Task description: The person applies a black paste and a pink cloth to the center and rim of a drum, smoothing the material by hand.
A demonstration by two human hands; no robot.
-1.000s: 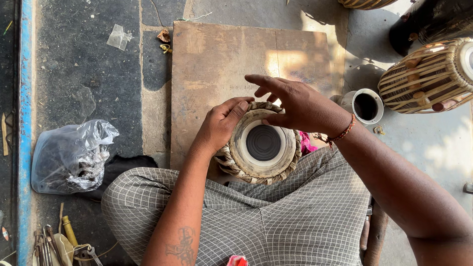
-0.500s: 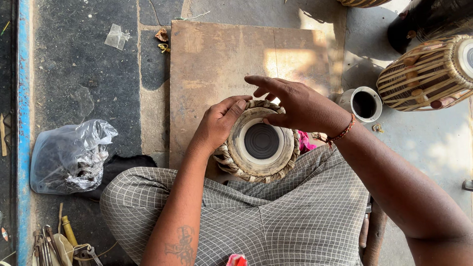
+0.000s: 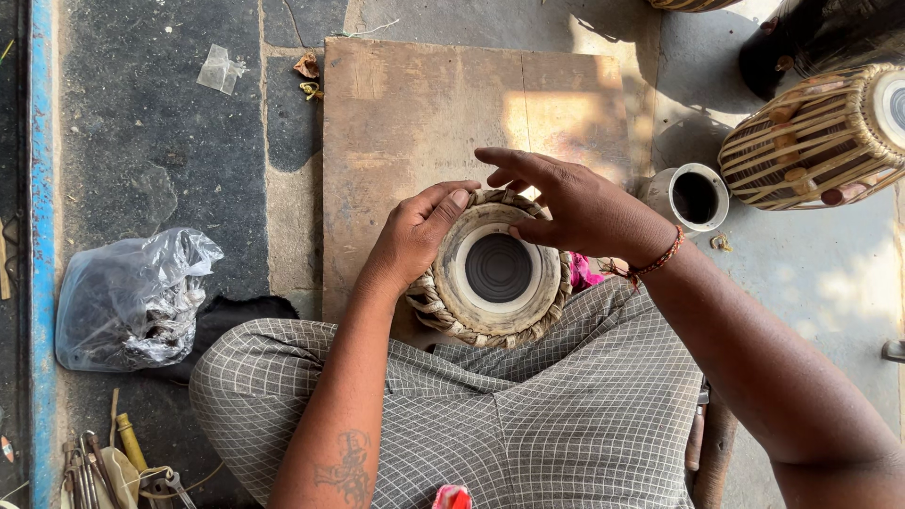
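Your left hand (image 3: 415, 236) grips the left rim of the drum (image 3: 492, 273), thumb laid over the braided edge. Your right hand (image 3: 580, 207) rests on the far-right rim, thumb pressing the skin's edge, the other fingers spread wide and lifted. Neither hand closes around anything loose. The drum sits between your knees, at the near edge of the board (image 3: 424, 113), head facing up, dark centre patch showing.

For the step in hand, my judgement: keep the left hand as the brace so the drum does not turn, and let only the right thumb work the rim. Press on the edge ring, not on the dark patch. Keep the lifted fingers off the skin.

Count:
- One drum in hand.
- One second drum (image 3: 820, 137), strapped, lying on its side at far right.
- One cup (image 3: 696, 196), just right of your right hand, contents not visible.
- One board under the work.
- One plastic bag (image 3: 132, 302) at left, well apart.
- A cluster of tools (image 3: 104, 471) at near left; number cannot be told.
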